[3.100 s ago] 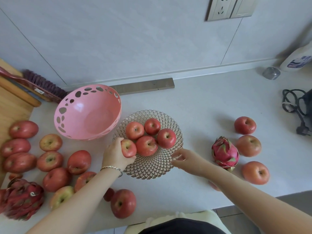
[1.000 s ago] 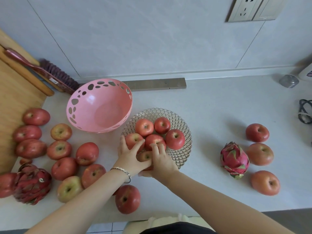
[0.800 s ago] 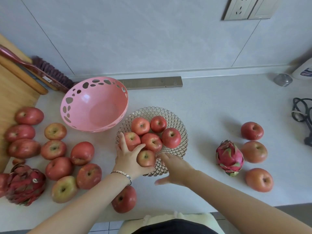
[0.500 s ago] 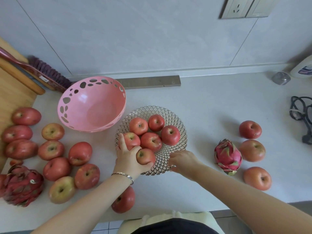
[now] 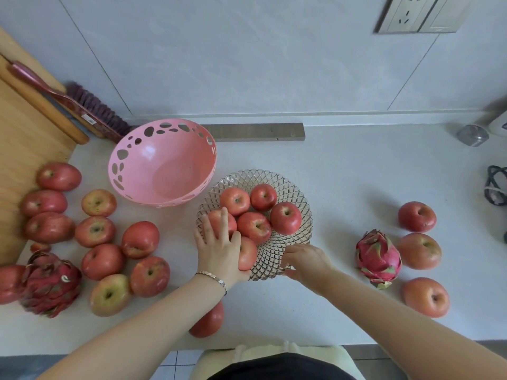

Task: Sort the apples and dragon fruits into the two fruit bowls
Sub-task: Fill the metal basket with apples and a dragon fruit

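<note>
A clear patterned glass bowl (image 5: 296, 187) sits mid-counter with several red apples inside. My left hand (image 5: 220, 249) rests over the bowl's near-left side, cupping an apple (image 5: 247, 255) against the others. My right hand (image 5: 306, 260) grips the glass bowl's near rim with curled fingers. An empty pink perforated bowl (image 5: 162, 163) stands behind and to the left. Several loose apples (image 5: 140, 239) lie on the left. One dragon fruit (image 5: 50, 283) lies at the far left, another dragon fruit (image 5: 378, 256) at the right beside three apples (image 5: 418, 250).
One apple (image 5: 208, 322) lies near the counter's front edge, partly under my left forearm. A wooden board (image 5: 22, 138) and a brush (image 5: 82, 105) sit at the back left. A metal strip (image 5: 255, 131) lies by the wall. A dark cable (image 5: 496, 185) lies at the far right.
My left hand has carried one more apple into the glass bowl and now presses it against the others. My right hand left the apple and took the bowl's near rim.
</note>
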{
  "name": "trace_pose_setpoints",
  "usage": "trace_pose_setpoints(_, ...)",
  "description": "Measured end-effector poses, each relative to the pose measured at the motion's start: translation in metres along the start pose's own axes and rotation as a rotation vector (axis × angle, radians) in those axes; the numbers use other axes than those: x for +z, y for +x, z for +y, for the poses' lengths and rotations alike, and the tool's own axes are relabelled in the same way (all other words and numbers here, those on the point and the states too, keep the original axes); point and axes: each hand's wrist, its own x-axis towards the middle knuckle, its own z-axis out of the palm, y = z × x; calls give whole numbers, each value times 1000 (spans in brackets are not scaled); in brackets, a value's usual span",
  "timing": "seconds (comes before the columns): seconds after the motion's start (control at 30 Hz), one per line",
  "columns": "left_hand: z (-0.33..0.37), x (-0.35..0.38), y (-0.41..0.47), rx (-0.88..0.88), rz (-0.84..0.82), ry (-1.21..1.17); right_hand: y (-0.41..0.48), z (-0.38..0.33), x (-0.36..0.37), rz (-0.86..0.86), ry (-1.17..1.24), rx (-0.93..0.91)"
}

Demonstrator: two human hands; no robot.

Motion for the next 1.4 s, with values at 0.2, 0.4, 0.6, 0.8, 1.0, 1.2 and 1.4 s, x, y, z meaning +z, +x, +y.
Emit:
trace_pose_setpoints(0.2, -6, -1, 2, 44, -122, 16, 0, -8, -4, -27, -20, 29)
trace_pose_setpoints(0.4, -34, -8, -2, 87, 156, -574, 1, -42, -23, -128, -26, -26)
trace_pose_setpoints(0.6, -65, -7, -6, -361, 218, -940, 18, -121, -12, -186, 60, -447)
trace_pose_setpoints(0.8, -72, -7, -16, -377, 170, -992, 48, -151, 42, -350, -260, -460)
trace_pose_setpoints(1.0, -74, -10, -18, -394, 194, -1070, 28, -134, 17, -123, 30, -367)
trace_pose_setpoints(1.2, -54, -9, -15, -313, 143, -936, 0, -72, -47, 171, 330, -40)
trace_pose_setpoints(1.4, -14, -1, -11, -101, 86, -700, -4, -10, -41, 49, 322, 219)
